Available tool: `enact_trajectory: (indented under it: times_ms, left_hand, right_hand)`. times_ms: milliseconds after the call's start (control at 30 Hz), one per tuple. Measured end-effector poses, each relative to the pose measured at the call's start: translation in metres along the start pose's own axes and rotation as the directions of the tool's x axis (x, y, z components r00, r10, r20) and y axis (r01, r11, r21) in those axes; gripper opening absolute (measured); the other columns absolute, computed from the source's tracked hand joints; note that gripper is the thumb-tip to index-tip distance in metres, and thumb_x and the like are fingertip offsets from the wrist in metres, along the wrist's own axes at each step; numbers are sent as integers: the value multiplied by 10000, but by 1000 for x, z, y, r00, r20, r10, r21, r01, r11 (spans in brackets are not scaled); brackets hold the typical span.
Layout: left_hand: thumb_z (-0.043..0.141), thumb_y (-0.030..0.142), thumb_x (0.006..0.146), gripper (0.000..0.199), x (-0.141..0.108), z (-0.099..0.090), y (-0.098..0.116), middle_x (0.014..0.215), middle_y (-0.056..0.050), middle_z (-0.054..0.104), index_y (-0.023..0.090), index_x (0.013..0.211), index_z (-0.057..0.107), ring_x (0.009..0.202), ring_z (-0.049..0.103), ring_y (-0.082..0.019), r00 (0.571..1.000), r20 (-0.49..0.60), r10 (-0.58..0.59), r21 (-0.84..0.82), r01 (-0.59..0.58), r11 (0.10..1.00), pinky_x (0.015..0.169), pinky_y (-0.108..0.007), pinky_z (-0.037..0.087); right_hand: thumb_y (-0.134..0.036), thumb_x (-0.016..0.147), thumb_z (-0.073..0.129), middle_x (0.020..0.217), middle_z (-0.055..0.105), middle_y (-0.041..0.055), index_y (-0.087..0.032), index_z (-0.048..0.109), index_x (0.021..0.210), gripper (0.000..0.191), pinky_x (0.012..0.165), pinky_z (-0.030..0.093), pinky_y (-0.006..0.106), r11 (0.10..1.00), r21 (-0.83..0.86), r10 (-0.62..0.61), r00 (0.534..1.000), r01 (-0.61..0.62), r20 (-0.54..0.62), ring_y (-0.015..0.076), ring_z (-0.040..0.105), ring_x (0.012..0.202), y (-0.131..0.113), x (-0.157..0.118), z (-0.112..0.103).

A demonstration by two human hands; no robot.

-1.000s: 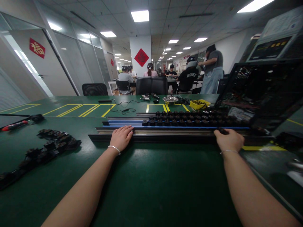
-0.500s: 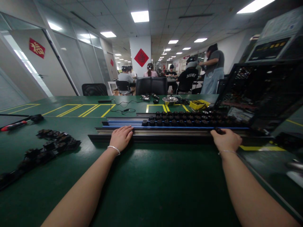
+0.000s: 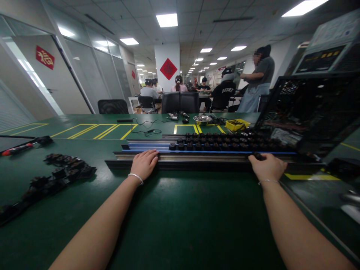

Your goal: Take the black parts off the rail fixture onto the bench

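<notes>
Long dark rails [image 3: 202, 159] lie side by side across the green table. My left hand [image 3: 144, 164] rests on the left part of the front rails, its fingers lying flat over them. At the right part of the same rails, my right hand [image 3: 268, 166] pinches a small black part [image 3: 257, 155] between thumb and fingers, low against the rail. Behind, rows of small black parts [image 3: 216, 145] sit along the rails with blue strips. The undersides of both hands are hidden.
Black parts [image 3: 59, 174] are heaped at the left, near a red-handled tool [image 3: 17, 149]. A metal bowl [image 3: 201, 119] and a yellow tray [image 3: 237, 124] stand at the back. An open black case [image 3: 312, 112] rises at the right. People sit and stand beyond the table.
My right hand has shifted very slightly left along the rail with the small black part. My left hand holds its place. The standing person in the background has moved right.
</notes>
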State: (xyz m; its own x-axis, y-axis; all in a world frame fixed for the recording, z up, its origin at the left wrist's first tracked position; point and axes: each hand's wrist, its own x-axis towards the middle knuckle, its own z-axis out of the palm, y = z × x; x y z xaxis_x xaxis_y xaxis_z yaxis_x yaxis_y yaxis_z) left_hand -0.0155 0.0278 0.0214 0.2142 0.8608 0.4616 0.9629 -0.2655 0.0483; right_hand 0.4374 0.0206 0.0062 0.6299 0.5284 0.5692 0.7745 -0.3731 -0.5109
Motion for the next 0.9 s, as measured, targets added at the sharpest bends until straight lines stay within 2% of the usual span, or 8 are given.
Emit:
enact_trajectory:
  times_ms: [133,433,900]
  left_hand:
    - [295,395,907,397,0,0,0,1282,21,558,315,1193,558,1189,477,-180,1000,0,4,7,-4,1000,958,-373,354]
    - [285,396,912,404,0,2,-1,1287,19,554,301,1197,554,1192,475,-181,1000,4,6,16,-6,1000,955,-377,355]
    - [312,392,900,390,0,3,-1,1272,25,566,330,1193,561,1184,484,-189,1000,-19,4,-3,-4,1000,960,-384,359]
  right_hand:
    - [-493,586,569,672,526,27,-209,568,690,303,906,300,483,1000,12,-17,1000,17,-2,258,494,802,-2,-1,0]
    - [-485,576,565,627,488,17,-210,569,690,297,917,314,438,999,-14,-32,999,33,17,251,487,798,-6,-4,0]
    - [-486,588,563,650,499,13,-218,534,675,284,915,289,477,996,29,-85,996,84,31,246,483,794,-6,-5,3]
